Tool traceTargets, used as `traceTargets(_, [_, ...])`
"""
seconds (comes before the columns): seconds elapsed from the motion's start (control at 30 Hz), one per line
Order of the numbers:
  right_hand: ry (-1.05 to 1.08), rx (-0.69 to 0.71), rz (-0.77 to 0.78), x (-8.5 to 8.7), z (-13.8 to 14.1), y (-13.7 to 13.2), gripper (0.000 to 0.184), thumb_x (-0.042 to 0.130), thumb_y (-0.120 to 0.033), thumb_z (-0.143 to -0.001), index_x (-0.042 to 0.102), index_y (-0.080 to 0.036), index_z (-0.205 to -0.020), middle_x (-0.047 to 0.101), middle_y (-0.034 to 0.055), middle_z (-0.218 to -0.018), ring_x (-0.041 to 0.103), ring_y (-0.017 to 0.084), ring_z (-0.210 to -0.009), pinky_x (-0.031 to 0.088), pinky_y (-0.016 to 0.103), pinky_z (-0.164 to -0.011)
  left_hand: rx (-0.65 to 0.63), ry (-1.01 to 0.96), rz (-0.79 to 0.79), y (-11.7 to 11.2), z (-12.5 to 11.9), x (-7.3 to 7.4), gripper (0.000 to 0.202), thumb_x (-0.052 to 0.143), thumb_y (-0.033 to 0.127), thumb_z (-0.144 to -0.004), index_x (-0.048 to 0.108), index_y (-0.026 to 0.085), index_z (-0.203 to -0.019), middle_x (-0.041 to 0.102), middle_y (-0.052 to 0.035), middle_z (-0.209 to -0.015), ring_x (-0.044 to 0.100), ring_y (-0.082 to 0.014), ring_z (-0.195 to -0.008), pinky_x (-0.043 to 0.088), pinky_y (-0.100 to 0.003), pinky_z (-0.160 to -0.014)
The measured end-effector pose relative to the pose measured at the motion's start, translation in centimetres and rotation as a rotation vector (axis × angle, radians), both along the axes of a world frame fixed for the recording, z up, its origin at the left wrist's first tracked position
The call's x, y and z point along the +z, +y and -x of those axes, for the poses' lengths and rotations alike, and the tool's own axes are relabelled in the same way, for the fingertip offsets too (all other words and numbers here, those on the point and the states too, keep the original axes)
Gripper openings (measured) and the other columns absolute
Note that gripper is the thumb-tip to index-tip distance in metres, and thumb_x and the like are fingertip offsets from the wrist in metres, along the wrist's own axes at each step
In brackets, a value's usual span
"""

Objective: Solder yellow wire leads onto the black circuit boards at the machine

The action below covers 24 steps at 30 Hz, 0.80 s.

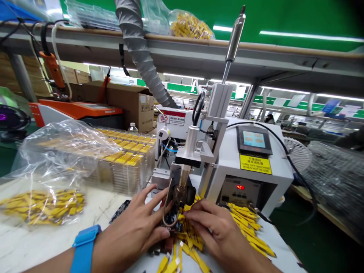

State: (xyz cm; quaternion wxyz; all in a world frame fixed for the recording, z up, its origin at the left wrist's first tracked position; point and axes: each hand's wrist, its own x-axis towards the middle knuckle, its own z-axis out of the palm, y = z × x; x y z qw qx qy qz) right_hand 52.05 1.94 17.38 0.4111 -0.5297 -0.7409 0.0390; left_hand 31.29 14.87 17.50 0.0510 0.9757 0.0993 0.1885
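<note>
My left hand (133, 227), with a blue band (84, 246) on the wrist, rests fingers curled around a small dark circuit board (170, 219) under the soldering head (183, 182) of a white machine (250, 170). My right hand (216, 231) pinches at the board's right edge, fingertips among loose yellow flat cables (247, 223). The head's tip sits just above the board, between both hands.
A clear bag of yellow cables (42, 206) lies at the left. Stacked clear trays of yellow parts (125, 159) stand behind it. A cardboard box (127, 100), an orange device (76, 109), a grey duct hose (139, 49) and a small fan (297, 153) surround the machine.
</note>
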Motion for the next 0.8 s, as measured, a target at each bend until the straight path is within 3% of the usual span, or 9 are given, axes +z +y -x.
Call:
traceTargets(0.1, [-0.055,-0.005,0.025,-0.08,-0.19,-0.16,0.032,0.045,-0.009,-0.088,0.073,-0.016,-0.102,0.064,0.0100,-0.087,0.062,0.019,-0.077,0.053,0.028,-0.068,-0.022,-0.015,-0.022,-0.24,0.27,-0.20,0.051,0.052,0.027,-0.095,0.034,0.029,-0.143,0.046,-0.0036,-0.142,0.033,-0.0356,-0.130,0.033,-0.061,-0.105])
traceTargets(0.33, [-0.144,-0.010,0.010,0.01,-0.35,-0.28,0.037,0.043,-0.007,-0.085,0.072,-0.017,-0.104,0.063,0.0116,-0.088,0.062,0.020,-0.078,0.054,0.030,-0.067,-0.089,-0.049,0.018,-0.85,-0.07,0.28,0.037,0.049,0.013,-0.092,0.050,0.022,-0.128,0.054,-0.0067,-0.132,0.037,-0.0307,-0.127,0.036,-0.052,-0.106])
traceTargets(0.8, [-0.194,0.001,-0.060,0.13,-0.27,0.00,0.038,0.043,-0.005,-0.084,0.072,-0.018,-0.104,0.062,0.0124,-0.088,0.062,0.021,-0.079,0.054,0.031,-0.066,-0.108,0.020,-0.058,-0.88,-0.30,0.54,0.038,0.046,0.014,-0.094,0.046,0.022,-0.131,0.055,-0.0115,-0.130,0.041,-0.0343,-0.124,0.036,-0.057,-0.102])
